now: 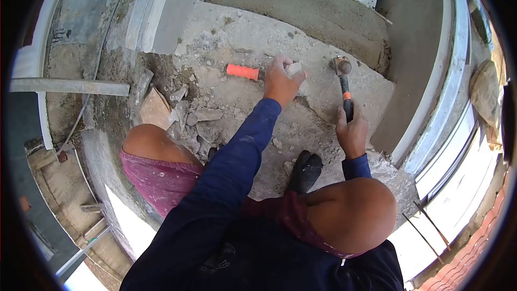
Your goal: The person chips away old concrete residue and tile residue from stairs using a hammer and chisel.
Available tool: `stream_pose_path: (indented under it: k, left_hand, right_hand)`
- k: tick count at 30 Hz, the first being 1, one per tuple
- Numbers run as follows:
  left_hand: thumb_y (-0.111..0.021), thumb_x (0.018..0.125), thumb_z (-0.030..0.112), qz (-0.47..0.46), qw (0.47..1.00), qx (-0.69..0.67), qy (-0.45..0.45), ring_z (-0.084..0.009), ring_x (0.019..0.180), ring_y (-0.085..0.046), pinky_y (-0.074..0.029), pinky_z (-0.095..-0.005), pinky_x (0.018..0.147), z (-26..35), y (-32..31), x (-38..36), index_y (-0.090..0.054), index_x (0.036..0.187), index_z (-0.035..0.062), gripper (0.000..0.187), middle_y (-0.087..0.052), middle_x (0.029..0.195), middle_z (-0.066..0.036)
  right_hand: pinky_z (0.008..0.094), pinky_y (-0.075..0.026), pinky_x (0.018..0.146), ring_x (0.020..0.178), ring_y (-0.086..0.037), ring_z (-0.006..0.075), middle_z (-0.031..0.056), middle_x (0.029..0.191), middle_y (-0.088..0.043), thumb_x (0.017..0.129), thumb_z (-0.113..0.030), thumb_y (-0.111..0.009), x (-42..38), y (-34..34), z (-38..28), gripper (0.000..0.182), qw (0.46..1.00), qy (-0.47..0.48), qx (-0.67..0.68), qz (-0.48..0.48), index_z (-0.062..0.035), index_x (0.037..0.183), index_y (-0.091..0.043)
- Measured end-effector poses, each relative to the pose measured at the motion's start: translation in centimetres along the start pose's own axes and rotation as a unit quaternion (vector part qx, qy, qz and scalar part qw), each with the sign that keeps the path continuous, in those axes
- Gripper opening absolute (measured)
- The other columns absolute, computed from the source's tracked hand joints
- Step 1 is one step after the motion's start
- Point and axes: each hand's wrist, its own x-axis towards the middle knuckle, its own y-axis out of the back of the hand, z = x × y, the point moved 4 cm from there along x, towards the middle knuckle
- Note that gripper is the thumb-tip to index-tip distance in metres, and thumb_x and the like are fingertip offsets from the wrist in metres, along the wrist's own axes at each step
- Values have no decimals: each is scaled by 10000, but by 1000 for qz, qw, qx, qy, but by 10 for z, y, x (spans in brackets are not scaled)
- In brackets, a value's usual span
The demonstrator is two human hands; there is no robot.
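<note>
My left hand (283, 83) has its fingers closed around a pale chunk of rubble (294, 69) over the broken concrete. Just left of it, a tool with an orange grip (242, 71) lies on the rubble, its dark end running toward my hand. Lower right, my right hand (353, 132) grips the black and orange handle of a hammer (344, 78). The hammer's metal head points away from me, over the concrete slab (366, 83).
Broken pieces (204, 115) and a tan tile shard (155, 109) lie at the left. A grey bar (70, 86) juts in from the left edge. Wet mortar (296, 16) fills a recess ahead. My feet (306, 170) are below my hands.
</note>
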Motion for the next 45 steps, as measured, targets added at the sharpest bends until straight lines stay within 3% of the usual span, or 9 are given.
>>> stream_pose_path:
  k: [5, 7, 11, 14, 23, 26, 33, 43, 45]
  left_hand:
    - [-850, 691, 265, -286, 951, 53, 100, -234, 902, -646, -498, -354, 826, -23, 99, 37, -628, 1031, -4, 487, -683, 987, -136]
    - [-853, 687, 308, -299, 896, 280, 169, -252, 978, -643, -494, -355, 867, -35, 146, 33, -640, 1120, -2, 573, -674, 1084, -157]
    - [-849, 678, 342, -142, 939, 243, 198, -320, 1099, -605, -460, -377, 966, -83, 173, 22, -611, 1231, 64, 663, -640, 1167, -188]
    - [-827, 703, 295, 15, 930, 355, -93, -342, 1036, -611, -466, -386, 945, -104, 127, 16, -593, 1239, 101, 616, -647, 1079, -174]
    - [-777, 800, 237, -146, 984, 97, 39, -165, 702, -607, -489, -313, 660, -112, 105, 3, -616, 1114, 59, 395, -636, 799, -44]
    - [-787, 771, 340, -40, 997, 31, 52, -264, 819, -628, -502, -366, 778, -87, 104, -10, -665, 1058, 65, 415, -671, 909, -120]
    - [-761, 832, 186, 74, 990, -105, 64, -100, 650, -580, -483, -248, 587, -95, 92, -26, -579, 1072, 13, 348, -623, 794, -38]
    - [-696, 898, 140, 83, 762, -624, 151, -124, 869, -624, -539, -270, 695, -113, 28, -25, -500, 1165, 34, 348, -604, 1049, -70]
    - [-696, 897, 137, 66, 742, -653, 136, -138, 931, -625, -547, -284, 743, -108, 22, -23, -494, 1189, 28, 372, -605, 1095, -79]
  right_hand:
    - [474, -471, 641, 724, -618, 444, 268, 775, -620, 887, -202, -632, 5, -1, 6, 262, 999, -17, 27, -17, 35, 995, -597]
    - [464, -473, 640, 716, -624, 434, 267, 773, -621, 894, -204, -627, 5, -3, 13, 269, 999, -18, 40, -19, 40, 1004, -593]
    - [446, -474, 637, 698, -628, 415, 257, 762, -620, 901, -204, -624, 6, -4, 18, 272, 998, -33, 50, -14, 46, 1003, -591]
    - [441, -475, 635, 693, -625, 416, 253, 752, -617, 900, -204, -627, 8, 1, 17, 270, 999, -18, 47, 1, 48, 989, -590]
    - [441, -474, 648, 709, -626, 412, 264, 758, -611, 898, -207, -631, 4, -2, 31, 277, 997, -31, 61, 28, 58, 961, -585]
    - [424, -470, 633, 671, -620, 367, 241, 745, -616, 894, -212, -639, 3, -1, 33, 280, 994, -44, 89, 37, 59, 946, -590]
    - [405, -455, 612, 619, -577, 295, 195, 708, -601, 883, -234, -657, 6, -8, 45, 299, 990, -80, 112, -4, 55, 921, -593]
    - [276, -373, 465, 498, -473, 86, 12, 629, -512, 910, -152, -628, 19, 39, -54, 166, 994, 53, 47, -83, -6, 878, -554]
    - [352, -418, 529, 536, -518, 238, 118, 633, -538, 891, -152, -646, 17, 56, -132, 199, 983, 105, 20, -151, 20, 946, -563]
